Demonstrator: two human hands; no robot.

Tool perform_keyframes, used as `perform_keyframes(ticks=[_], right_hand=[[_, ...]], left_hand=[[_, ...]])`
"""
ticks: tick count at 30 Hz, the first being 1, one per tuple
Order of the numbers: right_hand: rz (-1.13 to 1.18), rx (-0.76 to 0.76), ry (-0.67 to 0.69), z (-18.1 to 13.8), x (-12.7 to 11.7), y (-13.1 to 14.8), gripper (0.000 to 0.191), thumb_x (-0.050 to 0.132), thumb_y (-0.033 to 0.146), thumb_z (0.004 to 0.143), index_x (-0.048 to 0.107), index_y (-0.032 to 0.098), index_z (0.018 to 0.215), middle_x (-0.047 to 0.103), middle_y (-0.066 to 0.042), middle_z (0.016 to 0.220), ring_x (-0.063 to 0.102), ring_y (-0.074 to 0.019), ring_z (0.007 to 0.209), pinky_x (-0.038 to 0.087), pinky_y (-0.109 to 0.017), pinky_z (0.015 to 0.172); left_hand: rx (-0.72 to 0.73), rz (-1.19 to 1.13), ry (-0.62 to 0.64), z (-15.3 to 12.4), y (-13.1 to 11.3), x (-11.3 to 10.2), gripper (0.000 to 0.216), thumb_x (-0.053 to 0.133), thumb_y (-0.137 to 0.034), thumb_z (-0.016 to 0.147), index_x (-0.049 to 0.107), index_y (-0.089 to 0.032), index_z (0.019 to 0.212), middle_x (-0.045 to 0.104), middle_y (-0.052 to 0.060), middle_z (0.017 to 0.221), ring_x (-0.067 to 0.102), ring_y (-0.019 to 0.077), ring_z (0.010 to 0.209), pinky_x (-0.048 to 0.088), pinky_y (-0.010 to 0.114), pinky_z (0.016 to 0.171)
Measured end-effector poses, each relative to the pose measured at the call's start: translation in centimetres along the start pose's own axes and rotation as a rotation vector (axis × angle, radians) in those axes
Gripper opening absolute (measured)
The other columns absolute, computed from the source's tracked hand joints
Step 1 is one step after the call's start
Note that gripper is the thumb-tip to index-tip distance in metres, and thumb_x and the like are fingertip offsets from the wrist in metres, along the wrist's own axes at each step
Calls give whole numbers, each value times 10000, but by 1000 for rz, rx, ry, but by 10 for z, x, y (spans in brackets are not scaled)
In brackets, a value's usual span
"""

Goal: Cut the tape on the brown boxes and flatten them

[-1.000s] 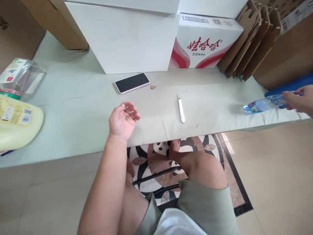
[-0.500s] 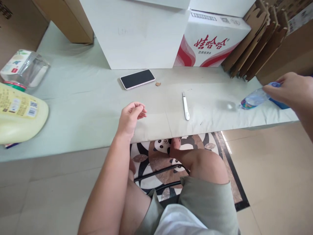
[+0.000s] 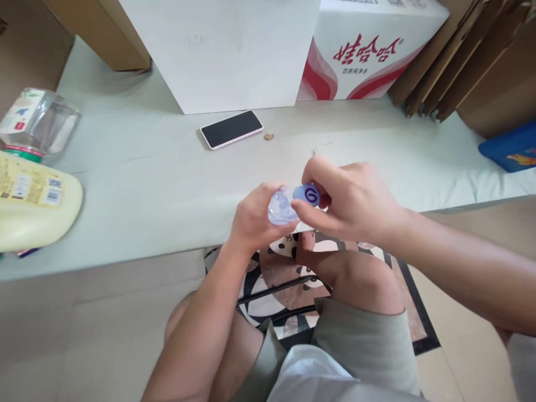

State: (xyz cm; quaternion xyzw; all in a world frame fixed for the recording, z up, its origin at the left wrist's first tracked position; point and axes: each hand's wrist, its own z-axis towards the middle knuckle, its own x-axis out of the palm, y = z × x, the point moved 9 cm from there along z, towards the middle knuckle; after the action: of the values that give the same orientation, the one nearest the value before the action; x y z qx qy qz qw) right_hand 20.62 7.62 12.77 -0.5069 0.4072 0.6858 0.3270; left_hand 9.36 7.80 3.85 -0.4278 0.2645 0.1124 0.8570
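A clear plastic water bottle (image 3: 280,207) with a blue cap (image 3: 307,195) is held over the near edge of the pale green table (image 3: 138,184). My left hand (image 3: 253,219) is wrapped round the bottle's upper body. My right hand (image 3: 349,202) pinches the cap between thumb and fingers. Most of the bottle is hidden behind the two hands. The white pen-like tool seen earlier is covered by my right hand.
A black phone (image 3: 231,129) lies behind the hands, with a small brown crumb (image 3: 268,135) beside it. A yellow jug (image 3: 36,201) and a clear jar (image 3: 37,120) lie far left. White boxes (image 3: 226,50), a red-printed carton (image 3: 368,53), folded cardboard (image 3: 464,61) and a blue item (image 3: 508,148) line the back and right.
My right hand brought the bottle from the table's far right to the middle. My left hand rose from the table and closed round it. My right hand now grips the cap.
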Motion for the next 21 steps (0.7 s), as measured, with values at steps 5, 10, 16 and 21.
perform_keyframes(ticks=[5,10,16,21], right_hand=[[-39,78,-21,13,9,-1,472,478,612,924,554,196,715,479,1,528,374,-108,486,229,-270,538],[-51,-62,9,9,9,10,447,472,573,948,574,201,722,446,12,506,349,-106,478,229,-264,513],[-137,-340,-52,-4,-8,32,485,411,538,1037,612,196,758,510,3,561,376,-115,501,280,-282,514],[-131,-695,3,-19,-11,45,324,451,371,1055,682,192,915,653,-47,743,556,-165,657,421,-328,633]], left_hand=[[-6,48,-81,-7,11,-12,523,771,-375,773,539,-244,1223,724,78,1142,698,267,1032,545,382,905],[21,114,-140,-7,6,-20,480,785,-368,751,565,-243,1159,737,77,1058,691,260,926,534,378,814],[30,-117,-71,-7,-2,-15,470,811,-345,729,588,-245,1131,749,39,1037,705,210,904,544,333,802],[-114,-358,250,-7,3,2,476,823,-296,703,621,-229,1129,740,27,1047,695,188,896,546,318,835]])
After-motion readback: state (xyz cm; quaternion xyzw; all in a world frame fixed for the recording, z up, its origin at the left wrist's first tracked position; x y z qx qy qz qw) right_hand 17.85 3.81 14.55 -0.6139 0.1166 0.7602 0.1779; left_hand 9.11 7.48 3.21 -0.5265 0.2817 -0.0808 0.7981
